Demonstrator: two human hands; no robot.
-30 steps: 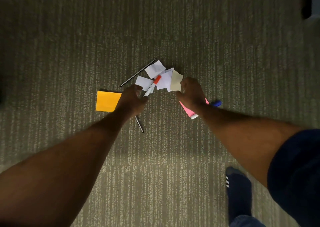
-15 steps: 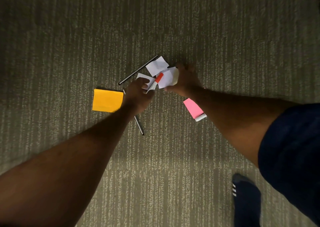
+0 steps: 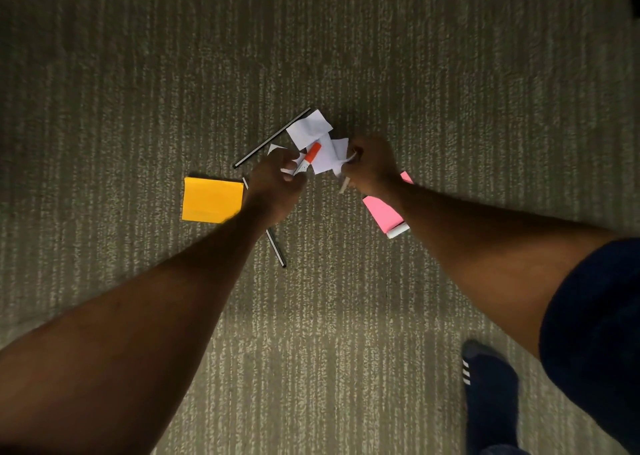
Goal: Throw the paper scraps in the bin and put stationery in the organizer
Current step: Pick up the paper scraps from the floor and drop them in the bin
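The paper scraps point(image 3: 320, 149) lie in a loose white heap on the carpet floor point(image 3: 450, 73), between the two hands and just beyond them. Across the heap rests an orange-capped marker point(image 3: 309, 158), its long axis slanting from the cap at the far right down to its pale barrel end at the near left, which reaches the fingers point(image 3: 283, 159) of the left hand point(image 3: 275, 187). Those fingers are curled, with white paper showing among them, so the left hand seems to pinch a scrap at the heap's left edge; whether it also holds the marker's barrel cannot be told. The right hand point(image 3: 372, 167) is clenched on crumpled scraps at the heap's right edge, a pale strip poking out below its fist.

The coming move probably turns on the marker: it lies on the paper both hands are gathering, and its barrel points at the left hand, which is the nearer one to take it. Lifting the scraps first would likely roll it off. One flat scrap at the far side lies free of both hands, touching a long black pen point(image 3: 272, 138).

Further out, a second dark pen point(image 3: 276, 248) runs under the left wrist, an orange sticky pad point(image 3: 212, 200) lies left of it, and a pink sticky pad point(image 3: 381, 210) sits partly under the right forearm. Neither bin nor organizer is in view.
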